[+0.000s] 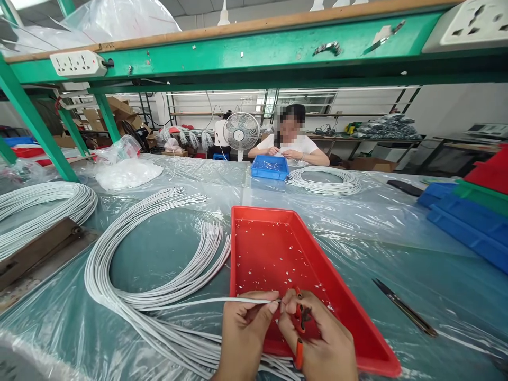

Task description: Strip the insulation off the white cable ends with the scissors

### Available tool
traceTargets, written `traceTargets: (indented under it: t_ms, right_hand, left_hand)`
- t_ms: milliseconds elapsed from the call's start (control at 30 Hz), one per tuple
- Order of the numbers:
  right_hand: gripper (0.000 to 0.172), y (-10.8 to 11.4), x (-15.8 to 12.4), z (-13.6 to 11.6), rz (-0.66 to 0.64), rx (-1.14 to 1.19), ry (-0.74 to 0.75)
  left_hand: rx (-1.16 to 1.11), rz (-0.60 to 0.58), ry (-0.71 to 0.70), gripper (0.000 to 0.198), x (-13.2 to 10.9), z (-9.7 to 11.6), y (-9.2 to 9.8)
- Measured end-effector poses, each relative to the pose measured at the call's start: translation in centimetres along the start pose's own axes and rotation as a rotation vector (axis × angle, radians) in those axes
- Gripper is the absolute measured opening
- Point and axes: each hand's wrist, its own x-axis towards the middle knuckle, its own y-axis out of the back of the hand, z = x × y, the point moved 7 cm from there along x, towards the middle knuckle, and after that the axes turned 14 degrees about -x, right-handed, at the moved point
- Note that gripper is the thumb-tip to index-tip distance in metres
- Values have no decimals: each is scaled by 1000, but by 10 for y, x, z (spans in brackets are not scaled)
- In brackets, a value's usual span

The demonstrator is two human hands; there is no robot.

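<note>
Over the near end of a red tray (262,248), my left hand (248,328) pinches a thin white cable (210,300) close to its tip. My right hand (325,336) is curled round a pair of orange-handled pliers (299,353); their jaws are mostly hidden. Its thumb and forefinger meet at the cable's tip, almost touching my left fingertips. Small pale scraps are scattered over the tray floor. From my left hand the cable runs left to a large looped bundle of white cables (97,264), part of which passes beneath my left wrist.
Dark pointed tweezers (405,308) lie right of the tray. Another cable coil (85,203) and a rusty metal bar (39,251) are at left. Stacked bins (472,222) stand at right. Opposite, a person works behind a blue tray (270,172). A green shelf beam (238,55) spans overhead.
</note>
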Motion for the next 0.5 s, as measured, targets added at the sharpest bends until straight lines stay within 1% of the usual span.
traceTargets:
  t_ms: [200,367,500]
  right_hand:
    - [13,3,1,-2,38,16,37]
    - [14,2,-1,-12,7,-45,142]
    - [14,7,-3,-10,61,-19,126]
  left_hand:
    - [-25,14,20,11,1,-1,0]
    - [-29,28,38,11,0,0,0]
    - [-52,1,62,13,1,0,-2]
